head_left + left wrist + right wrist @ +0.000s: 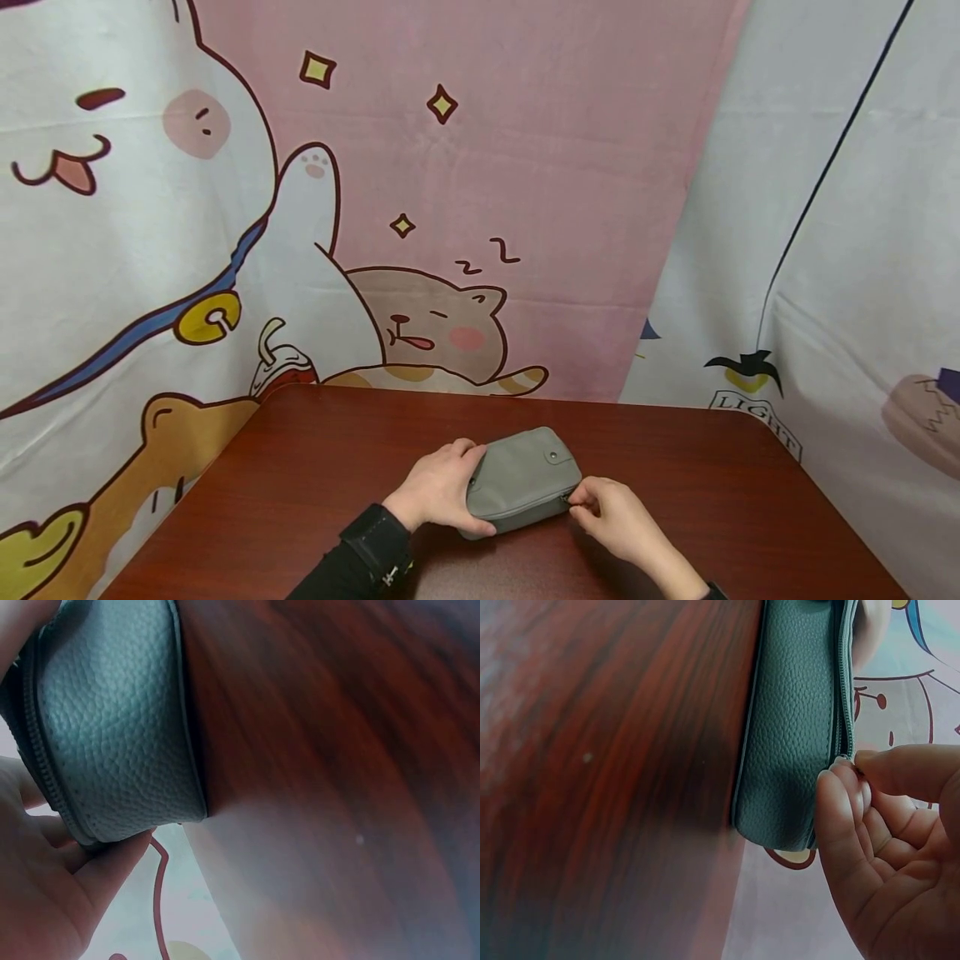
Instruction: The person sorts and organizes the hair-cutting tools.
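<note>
A grey-green zipped pouch point(517, 475) of pebbled leather lies flat on the table, with a round snap on its top face. My left hand point(444, 487) grips its left end, thumb along the near side and fingers over the far side. At the right near corner, my right hand point(618, 518) pinches the small zipper pull between thumb and index finger. In the right wrist view the zipper point(843, 697) runs along the pouch's upper edge up to those fingertips, which mostly cover the pull. The left wrist view shows the pouch's side wall point(120, 712) close up.
The reddish-brown wooden table point(300, 500) extends around the pouch on all sides. Behind its back edge hangs a cloth point(570, 208) printed with cartoon animals. A white cloth point(847, 250) with a thin dark line hangs at the right.
</note>
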### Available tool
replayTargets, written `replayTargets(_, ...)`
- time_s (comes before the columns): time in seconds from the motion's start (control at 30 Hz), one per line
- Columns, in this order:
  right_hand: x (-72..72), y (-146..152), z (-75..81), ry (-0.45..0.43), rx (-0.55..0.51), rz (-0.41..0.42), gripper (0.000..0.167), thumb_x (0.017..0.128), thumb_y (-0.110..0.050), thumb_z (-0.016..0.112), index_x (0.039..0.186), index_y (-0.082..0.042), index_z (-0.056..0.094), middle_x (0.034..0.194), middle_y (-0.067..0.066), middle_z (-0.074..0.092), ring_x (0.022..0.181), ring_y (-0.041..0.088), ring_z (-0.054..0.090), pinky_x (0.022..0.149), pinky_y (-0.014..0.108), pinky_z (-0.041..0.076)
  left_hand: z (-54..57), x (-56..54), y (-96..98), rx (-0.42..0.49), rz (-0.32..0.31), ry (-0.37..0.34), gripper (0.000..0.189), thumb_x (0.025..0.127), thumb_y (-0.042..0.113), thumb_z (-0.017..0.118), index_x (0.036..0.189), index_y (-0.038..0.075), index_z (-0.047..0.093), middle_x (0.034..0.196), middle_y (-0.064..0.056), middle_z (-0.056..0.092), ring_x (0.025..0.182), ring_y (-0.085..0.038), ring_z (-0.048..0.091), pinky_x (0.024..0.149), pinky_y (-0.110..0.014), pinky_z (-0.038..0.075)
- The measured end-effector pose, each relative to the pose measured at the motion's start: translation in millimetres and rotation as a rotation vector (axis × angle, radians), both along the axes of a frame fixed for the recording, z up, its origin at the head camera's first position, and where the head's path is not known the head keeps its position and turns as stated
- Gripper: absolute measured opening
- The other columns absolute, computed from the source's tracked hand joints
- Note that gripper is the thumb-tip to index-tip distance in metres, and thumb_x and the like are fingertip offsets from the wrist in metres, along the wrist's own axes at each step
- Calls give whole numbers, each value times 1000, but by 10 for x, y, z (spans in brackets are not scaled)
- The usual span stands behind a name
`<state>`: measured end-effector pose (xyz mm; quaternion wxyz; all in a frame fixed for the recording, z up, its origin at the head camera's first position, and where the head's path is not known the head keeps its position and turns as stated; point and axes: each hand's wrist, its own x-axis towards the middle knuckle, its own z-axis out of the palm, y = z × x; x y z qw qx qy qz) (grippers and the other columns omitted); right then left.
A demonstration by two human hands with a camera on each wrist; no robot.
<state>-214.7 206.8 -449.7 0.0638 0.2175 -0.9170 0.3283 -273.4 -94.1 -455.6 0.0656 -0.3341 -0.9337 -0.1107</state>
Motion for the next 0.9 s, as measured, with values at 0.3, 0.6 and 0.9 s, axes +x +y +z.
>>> replayTargets(0.3, -5, -9, 13, -29, -7, 22, 7, 88, -9, 74, 89, -12, 67, 82, -7, 60, 68, 1, 53, 59, 25, 46, 2, -10, 15, 11, 11, -19, 110, 61, 74, 77, 145, 10, 48, 130, -8, 53, 107, -21, 57, 81, -35, 52)
replayTargets(0.6, -18, -7, -3, -40, -32, 32, 7, 88, -8, 73, 89, -11, 67, 81, -8, 60, 64, 1, 53, 57, 24, 46, -3, -8, 16, 16, 15, -14, 110, 60, 74, 77, 145, 10, 48, 129, -8, 54, 105, -20, 59, 81, -35, 52)
replayTargets(0.9, -18, -11, -9, -73, -91, 45, 7, 88, -5, 71, 89, -10, 66, 80, -5, 61, 58, 4, 57, 53, 24, 47, -10, 26, 57, 9, 39, 13, 108, 60, 75, 76, 142, 9, 51, 128, -9, 55, 102, -21, 60, 78, -34, 53)
